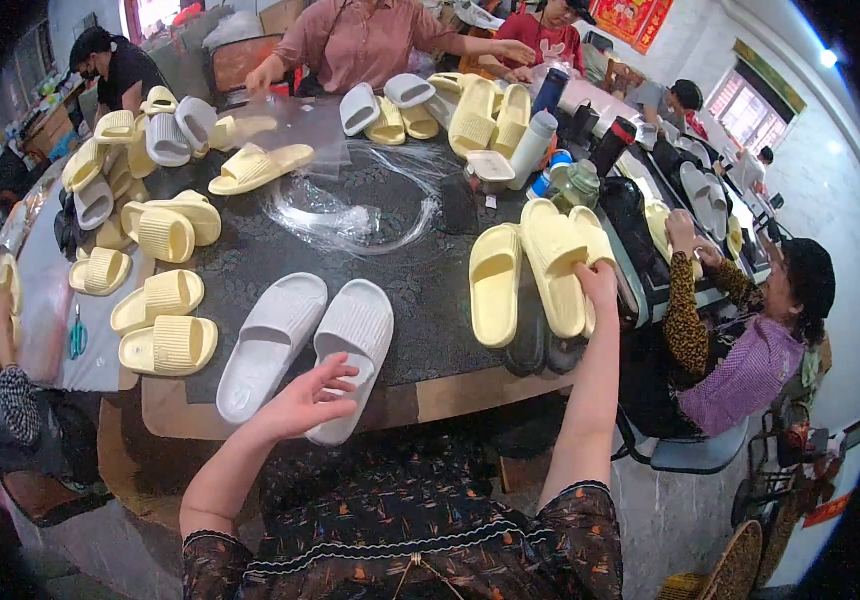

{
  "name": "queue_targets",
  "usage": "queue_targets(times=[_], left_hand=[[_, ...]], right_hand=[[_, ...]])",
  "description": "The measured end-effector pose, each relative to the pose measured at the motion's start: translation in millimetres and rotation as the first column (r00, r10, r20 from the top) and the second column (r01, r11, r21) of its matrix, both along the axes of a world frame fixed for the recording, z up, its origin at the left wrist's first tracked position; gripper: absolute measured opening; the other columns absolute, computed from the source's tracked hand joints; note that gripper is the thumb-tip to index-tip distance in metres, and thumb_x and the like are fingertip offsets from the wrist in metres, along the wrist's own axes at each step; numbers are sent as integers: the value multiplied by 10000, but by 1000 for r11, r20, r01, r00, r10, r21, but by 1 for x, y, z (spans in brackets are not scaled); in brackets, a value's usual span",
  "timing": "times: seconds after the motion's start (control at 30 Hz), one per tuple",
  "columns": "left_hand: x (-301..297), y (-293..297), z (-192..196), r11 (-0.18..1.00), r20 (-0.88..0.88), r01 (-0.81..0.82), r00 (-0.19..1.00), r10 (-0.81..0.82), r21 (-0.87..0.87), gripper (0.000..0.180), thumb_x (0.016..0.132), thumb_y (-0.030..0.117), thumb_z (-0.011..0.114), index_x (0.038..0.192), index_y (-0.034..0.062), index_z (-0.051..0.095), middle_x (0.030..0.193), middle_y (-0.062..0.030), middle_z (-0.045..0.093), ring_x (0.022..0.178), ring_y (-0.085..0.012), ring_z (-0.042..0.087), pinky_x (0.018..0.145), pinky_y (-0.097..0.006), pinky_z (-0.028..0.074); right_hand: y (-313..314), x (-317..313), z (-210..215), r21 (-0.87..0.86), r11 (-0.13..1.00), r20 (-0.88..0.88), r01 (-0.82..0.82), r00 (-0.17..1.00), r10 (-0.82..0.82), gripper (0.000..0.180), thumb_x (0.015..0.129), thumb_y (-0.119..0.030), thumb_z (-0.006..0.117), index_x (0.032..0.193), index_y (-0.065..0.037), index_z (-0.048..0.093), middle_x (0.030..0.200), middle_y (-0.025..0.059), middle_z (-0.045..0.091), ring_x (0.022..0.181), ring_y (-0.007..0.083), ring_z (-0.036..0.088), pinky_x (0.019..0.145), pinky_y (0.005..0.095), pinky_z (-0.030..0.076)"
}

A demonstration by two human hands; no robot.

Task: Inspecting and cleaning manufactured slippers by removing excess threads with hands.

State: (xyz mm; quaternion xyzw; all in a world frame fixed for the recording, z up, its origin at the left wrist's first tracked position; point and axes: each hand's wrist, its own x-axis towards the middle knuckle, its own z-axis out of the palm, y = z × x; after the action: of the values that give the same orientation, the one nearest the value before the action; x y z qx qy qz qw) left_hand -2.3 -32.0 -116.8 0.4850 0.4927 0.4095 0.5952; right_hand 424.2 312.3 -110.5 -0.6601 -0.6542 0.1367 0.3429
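Two grey slippers, one on the left and one on the right, lie side by side before me on the dark tabletop. My left hand hovers over the heel end of the right one, fingers apart and nothing in them; I cannot tell if it touches. To the right, several pale yellow slippers lie close together, among them a flat one and a raised one overlapping its neighbour. My right hand is closed on the edge of a yellow slipper in this group; part of the grip is hidden.
Clear plastic film is heaped mid-table. Yellow and grey slippers crowd the left and far sides. Bottles, including a white one, and a lidded tub stand back right. Teal scissors lie left. Several people sit or stand around.
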Motion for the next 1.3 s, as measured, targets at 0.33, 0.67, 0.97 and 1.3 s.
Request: queue_targets(times=[0.33,0.67,0.97,1.3], left_hand=[[-84,5,8,809,-588,-364,557,587,462,542,790,214,712,1263,14,534,1199,-174,557,1095,-311,557,942,-390,447],[-65,-7,-15,904,-883,-335,290,368,267,797,726,288,765,1360,24,359,1198,-242,534,1112,-405,517,935,-458,438],[-19,-20,-17,947,-818,-299,512,261,116,571,748,203,747,1185,41,418,914,-206,630,892,-404,615,767,-484,488],[-54,11,9,947,-790,-166,521,322,276,567,772,284,711,1235,49,483,1120,-185,570,1089,-357,532,947,-431,426]], right_hand=[[-82,-23,-12,95,995,-31,-4,999,7,767,788,-136,681,1452,-73,302,1141,247,565,1066,356,561,946,450,441],[-181,-157,9,96,808,-68,-582,806,588,568,749,-252,762,1231,-53,537,1180,162,553,1144,345,487,981,434,403],[-183,-213,-40,71,620,2,-781,622,783,561,719,-103,700,1256,-93,540,1232,149,512,1154,335,481,998,411,405],[-195,-212,-40,107,671,18,-734,676,737,470,683,-44,654,1144,-119,610,1168,105,531,1082,313,506,929,406,452]])
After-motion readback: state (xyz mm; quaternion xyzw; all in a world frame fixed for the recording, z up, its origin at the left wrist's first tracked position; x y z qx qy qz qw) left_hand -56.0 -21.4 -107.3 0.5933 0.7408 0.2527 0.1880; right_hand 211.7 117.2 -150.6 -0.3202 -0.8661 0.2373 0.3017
